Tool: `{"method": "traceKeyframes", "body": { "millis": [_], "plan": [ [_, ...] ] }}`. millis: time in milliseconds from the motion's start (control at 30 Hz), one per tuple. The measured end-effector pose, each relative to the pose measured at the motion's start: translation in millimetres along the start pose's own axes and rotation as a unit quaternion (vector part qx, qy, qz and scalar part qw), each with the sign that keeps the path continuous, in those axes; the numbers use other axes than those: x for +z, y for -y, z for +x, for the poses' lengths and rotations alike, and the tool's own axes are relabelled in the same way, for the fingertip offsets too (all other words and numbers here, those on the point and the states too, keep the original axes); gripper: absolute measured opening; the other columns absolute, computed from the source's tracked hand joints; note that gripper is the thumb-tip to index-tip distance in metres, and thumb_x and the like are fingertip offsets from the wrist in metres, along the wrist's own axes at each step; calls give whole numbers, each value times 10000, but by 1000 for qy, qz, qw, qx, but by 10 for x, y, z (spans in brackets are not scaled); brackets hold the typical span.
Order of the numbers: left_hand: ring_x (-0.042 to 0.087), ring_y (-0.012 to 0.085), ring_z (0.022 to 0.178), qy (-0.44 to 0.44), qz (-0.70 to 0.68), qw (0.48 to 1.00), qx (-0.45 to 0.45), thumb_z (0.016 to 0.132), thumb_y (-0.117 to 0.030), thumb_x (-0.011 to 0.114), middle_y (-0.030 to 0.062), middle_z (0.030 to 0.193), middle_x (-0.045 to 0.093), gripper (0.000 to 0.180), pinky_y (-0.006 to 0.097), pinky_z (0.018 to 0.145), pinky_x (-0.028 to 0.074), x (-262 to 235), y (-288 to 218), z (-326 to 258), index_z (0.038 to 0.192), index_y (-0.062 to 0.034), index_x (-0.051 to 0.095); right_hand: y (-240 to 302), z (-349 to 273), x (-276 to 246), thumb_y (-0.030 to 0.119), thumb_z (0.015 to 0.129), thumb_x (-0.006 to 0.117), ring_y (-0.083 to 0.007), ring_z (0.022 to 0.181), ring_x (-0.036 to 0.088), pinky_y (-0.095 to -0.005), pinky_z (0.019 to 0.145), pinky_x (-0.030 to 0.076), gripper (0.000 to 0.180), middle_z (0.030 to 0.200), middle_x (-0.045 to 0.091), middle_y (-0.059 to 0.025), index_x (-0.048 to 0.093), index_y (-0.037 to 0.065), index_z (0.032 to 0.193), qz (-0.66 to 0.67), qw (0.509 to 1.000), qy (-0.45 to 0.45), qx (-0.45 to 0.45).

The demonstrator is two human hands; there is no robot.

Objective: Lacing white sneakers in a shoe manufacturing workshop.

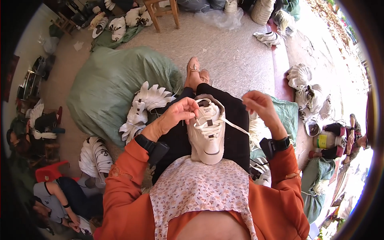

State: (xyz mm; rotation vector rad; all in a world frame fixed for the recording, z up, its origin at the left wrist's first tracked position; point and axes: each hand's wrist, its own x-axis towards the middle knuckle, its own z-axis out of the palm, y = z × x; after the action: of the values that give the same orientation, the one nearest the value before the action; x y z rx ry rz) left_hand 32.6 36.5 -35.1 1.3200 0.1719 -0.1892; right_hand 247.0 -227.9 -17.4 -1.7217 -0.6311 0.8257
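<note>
A cream-white sneaker (pixel 210 136) rests on my lap, toe toward me, with a pale shoelace (pixel 211 130) crossing its front. My left hand (pixel 176 116) is at the left side of the shoe's opening, thumb and fingers pinched on the lace by the upper eyelets. My right hand (pixel 262 110) is raised to the right of the shoe, apart from it. Its fingers are curled together, and whatever they may hold is too small to make out. One loose lace length runs from the shoe's right side toward my right thigh, below that hand.
A big green sack (pixel 120 88) lies left of my legs, with stacked white shoe uppers (pixel 138 112) against it. More uppers (pixel 96 160) stand at the left and another pile (pixel 310 94) at the right. Other people sit at both sides. A wooden stool (pixel 162 14) stands ahead.
</note>
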Motion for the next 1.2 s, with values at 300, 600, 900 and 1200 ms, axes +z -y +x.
{"method": "traceKeyframes", "body": {
  "millis": [300, 600, 900, 1200],
  "plan": [
    [513, 68, 811, -29, 47, 998, -1, 906, -129, 623, -8, 1025, 573, 164, 226, 698, 439, 83, 54, -60, 1058, -72, 594, 407, 28, 463, 156, 884, 680, -307, 733, 656, -385, 641, 511, 136, 921, 641, -142, 667, 38, 950, -261, 941, 58, -208],
    [577, 191, 928, -39, 407, 890, 200, 749, -128, 804, 32, 1071, 535, 261, 306, 794, 488, 213, -76, -152, 954, -67, 655, 308, -274, 539, 168, 864, 696, -321, 739, 647, -406, 623, 496, 127, 863, 631, -107, 657, 58, 915, -349, 901, 140, -217],
    [515, 111, 814, -51, 336, 933, 117, 702, -137, 865, 1, 1125, 511, 533, 269, 708, 449, 279, -96, -179, 1164, -118, 599, 255, -319, 482, 139, 836, 680, -337, 809, 632, -433, 692, 496, 106, 878, 598, -99, 633, 67, 899, -394, 895, 5, -210],
    [518, 137, 756, -67, 367, 919, 126, 686, -148, 878, 14, 1087, 509, 535, 271, 675, 467, 276, -9, -129, 1128, -109, 579, 321, -182, 690, 121, 832, 684, -308, 806, 634, -416, 685, 497, 121, 884, 572, -101, 647, 77, 939, -418, 856, 103, -285]
  ]
}}
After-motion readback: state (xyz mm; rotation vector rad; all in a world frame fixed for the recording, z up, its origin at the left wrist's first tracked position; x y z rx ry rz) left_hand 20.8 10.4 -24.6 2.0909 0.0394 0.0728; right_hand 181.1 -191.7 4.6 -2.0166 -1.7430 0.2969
